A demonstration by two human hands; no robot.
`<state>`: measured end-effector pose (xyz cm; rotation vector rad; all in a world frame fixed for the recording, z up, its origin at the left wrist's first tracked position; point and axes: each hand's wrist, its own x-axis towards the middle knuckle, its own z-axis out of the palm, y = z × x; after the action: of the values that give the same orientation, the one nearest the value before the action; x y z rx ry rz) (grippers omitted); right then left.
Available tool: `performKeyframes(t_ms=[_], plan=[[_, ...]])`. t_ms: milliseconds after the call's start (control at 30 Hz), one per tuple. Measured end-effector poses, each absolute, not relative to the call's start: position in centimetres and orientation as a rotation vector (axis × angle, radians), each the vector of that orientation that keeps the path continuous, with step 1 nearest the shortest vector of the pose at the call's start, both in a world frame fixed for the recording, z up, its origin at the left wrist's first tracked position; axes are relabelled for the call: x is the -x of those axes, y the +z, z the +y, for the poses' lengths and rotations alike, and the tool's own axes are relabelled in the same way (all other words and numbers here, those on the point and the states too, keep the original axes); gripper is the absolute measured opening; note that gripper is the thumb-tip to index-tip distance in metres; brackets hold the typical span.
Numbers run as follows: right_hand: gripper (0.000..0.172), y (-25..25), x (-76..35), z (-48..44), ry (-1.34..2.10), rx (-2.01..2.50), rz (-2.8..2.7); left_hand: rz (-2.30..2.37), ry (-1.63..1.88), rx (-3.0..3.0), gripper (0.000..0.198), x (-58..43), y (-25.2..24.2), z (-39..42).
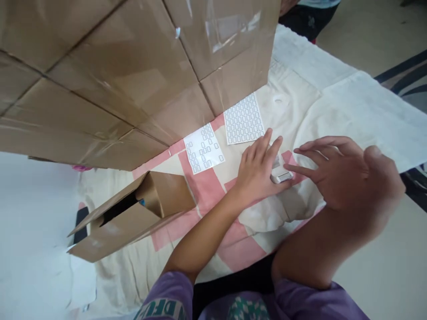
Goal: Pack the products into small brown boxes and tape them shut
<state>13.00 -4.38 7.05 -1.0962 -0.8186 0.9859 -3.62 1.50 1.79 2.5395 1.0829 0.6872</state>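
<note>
A small white box-like piece (pixel 283 177) with a grey-edged label lies on the cloth between my hands. My left hand (pixel 255 166) reaches around it, its thumb along the near side and its fingers at the far side, holding it down. To the right, my right hand (pixel 336 171) is raised with fingers stretched out, the fingertips close to the piece and apparently holding nothing. Just beyond my left hand is a full sheet of small outlined labels (pixel 244 119). Left of that, a second label sheet (pixel 204 149) shows many gaps.
Stacked, taped cardboard boxes (pixel 133 66) form a wall at the back left. An open carton (pixel 130 218) stands at the left, its flaps up. A patterned pink and cream cloth (pixel 213 186) covers the surface. Part of another person (pixel 308 20) shows at the top right.
</note>
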Motion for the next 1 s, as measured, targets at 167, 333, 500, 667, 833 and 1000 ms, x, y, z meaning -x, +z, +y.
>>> performKeyframes(t_ms=[167, 333, 500, 667, 833, 1000], plan=[[0.05, 6.4, -12.9, -4.2, 1.214, 0.905, -0.722, 1.015, 0.813, -2.458, 0.101, 3.4, 1.0, 1.6], [0.051, 6.5, -11.9, -3.5, 1.205, 0.937, -0.709, 0.943, 0.919, -2.436, 0.1, 3.5, 0.5, 2.0], [0.05, 7.3, -11.3, -3.8, 1.156, 0.954, -0.702, 0.914, 0.979, -2.428, 0.092, 3.5, 0.3, 2.0], [0.046, 7.6, -10.6, -3.9, 1.089, 0.901, -0.71, 0.917, 0.997, -2.408, 0.094, 3.5, 0.0, 2.1], [0.039, 7.5, -10.1, -4.0, 1.032, 0.959, -0.789, 0.929, 1.009, -2.417, 0.092, 3.5, -0.1, 2.3], [0.036, 8.9, -9.3, -5.0, 0.99, 1.054, -0.852, 0.981, 1.03, -2.397, 0.09, 3.2, -0.2, 2.2]])
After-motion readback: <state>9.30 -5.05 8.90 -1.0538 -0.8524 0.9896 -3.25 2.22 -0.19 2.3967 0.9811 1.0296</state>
